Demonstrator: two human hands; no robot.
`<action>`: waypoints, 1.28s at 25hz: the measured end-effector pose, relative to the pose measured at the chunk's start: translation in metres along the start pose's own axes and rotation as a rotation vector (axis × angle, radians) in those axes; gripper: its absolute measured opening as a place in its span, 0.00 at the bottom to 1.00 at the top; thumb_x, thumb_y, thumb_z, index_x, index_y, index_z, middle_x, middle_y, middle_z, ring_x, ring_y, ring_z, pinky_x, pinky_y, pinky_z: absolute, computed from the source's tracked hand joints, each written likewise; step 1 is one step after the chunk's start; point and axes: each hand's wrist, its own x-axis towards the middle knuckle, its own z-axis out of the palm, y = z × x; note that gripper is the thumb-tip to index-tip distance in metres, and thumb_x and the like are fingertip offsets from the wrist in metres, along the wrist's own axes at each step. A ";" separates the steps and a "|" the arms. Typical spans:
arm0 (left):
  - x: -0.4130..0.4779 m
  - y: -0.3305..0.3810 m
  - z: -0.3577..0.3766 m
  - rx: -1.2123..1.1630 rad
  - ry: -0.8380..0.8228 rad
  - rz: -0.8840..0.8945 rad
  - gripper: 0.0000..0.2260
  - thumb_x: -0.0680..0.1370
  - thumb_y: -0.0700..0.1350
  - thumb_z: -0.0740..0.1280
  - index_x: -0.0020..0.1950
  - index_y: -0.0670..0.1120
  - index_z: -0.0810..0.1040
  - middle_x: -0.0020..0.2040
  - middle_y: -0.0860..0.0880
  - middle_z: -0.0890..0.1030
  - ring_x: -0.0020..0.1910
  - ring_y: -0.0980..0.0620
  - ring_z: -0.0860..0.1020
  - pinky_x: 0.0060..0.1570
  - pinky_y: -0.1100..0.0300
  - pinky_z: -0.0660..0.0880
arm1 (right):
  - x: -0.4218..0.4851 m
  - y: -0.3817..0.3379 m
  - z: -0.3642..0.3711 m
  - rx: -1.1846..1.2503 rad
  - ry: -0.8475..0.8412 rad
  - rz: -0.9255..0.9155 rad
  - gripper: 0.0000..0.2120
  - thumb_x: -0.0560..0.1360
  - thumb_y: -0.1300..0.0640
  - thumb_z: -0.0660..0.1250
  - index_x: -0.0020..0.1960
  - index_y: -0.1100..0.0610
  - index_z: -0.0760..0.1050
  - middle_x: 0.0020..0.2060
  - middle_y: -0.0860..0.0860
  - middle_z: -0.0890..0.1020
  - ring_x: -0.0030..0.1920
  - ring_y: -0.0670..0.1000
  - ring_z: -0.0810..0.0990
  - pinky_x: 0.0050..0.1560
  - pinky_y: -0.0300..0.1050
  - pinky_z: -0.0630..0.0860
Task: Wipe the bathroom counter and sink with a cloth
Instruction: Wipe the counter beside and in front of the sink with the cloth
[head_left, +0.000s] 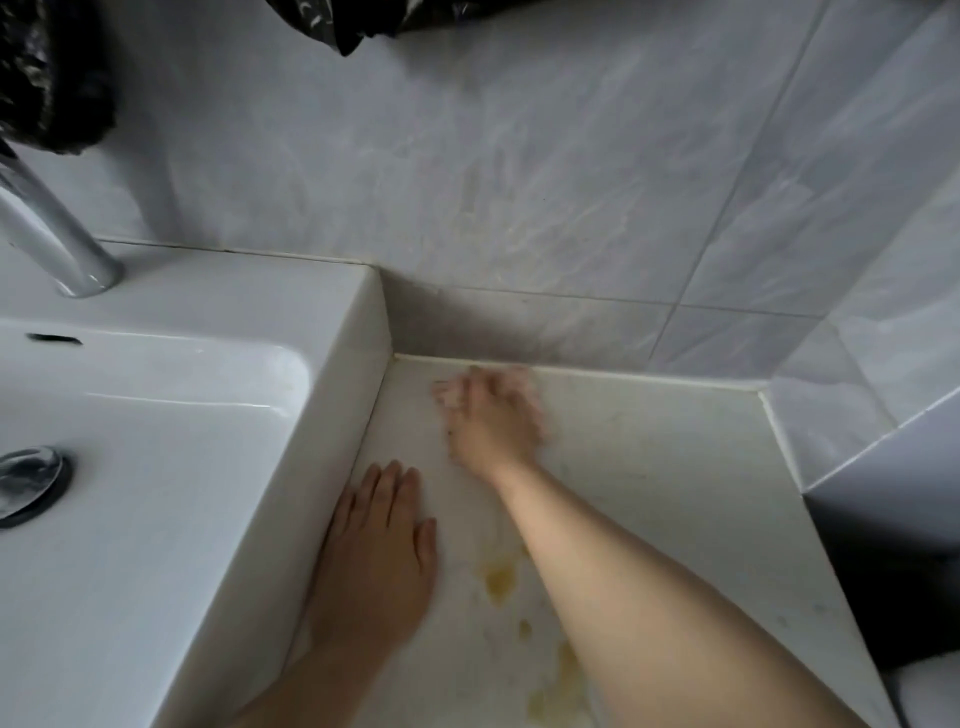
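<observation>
The white counter (675, 467) lies to the right of the raised white sink (182, 441). My left hand (376, 551) rests flat on the counter, fingers straight, right beside the sink's side wall. My right hand (488, 415) is at the back of the counter near the wall and is blurred by motion. No cloth shows plainly under or in it, and its finger pose is unclear. Yellowish stains (500, 577) mark the counter between my forearms, with more stains (558, 675) nearer the front.
A chrome tap (57, 228) stands at the sink's back left, and a metal drain plug (28, 483) sits in the basin. Grey marbled wall tiles (519, 156) rise behind. A tiled corner (857, 389) bounds the counter on the right. Dark fabric (52, 78) hangs at the top left.
</observation>
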 end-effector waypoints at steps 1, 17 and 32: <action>0.000 0.000 0.001 -0.004 0.006 -0.007 0.23 0.74 0.49 0.54 0.60 0.37 0.77 0.59 0.39 0.78 0.60 0.40 0.76 0.62 0.49 0.62 | 0.011 -0.021 0.006 0.008 -0.063 -0.095 0.21 0.80 0.54 0.54 0.72 0.57 0.61 0.69 0.60 0.67 0.68 0.61 0.66 0.64 0.49 0.64; 0.000 0.001 0.001 -0.005 0.052 -0.031 0.23 0.74 0.49 0.53 0.60 0.38 0.77 0.59 0.39 0.79 0.60 0.41 0.76 0.63 0.51 0.60 | -0.036 0.168 -0.095 -0.347 0.202 0.518 0.23 0.80 0.48 0.48 0.74 0.47 0.57 0.76 0.51 0.56 0.75 0.54 0.51 0.74 0.54 0.43; 0.000 0.002 0.001 -0.009 0.065 -0.036 0.24 0.74 0.50 0.52 0.59 0.37 0.77 0.59 0.39 0.78 0.60 0.40 0.76 0.63 0.48 0.64 | -0.042 0.200 -0.101 -0.423 0.185 0.325 0.29 0.76 0.45 0.47 0.75 0.53 0.56 0.75 0.53 0.59 0.75 0.54 0.54 0.74 0.52 0.49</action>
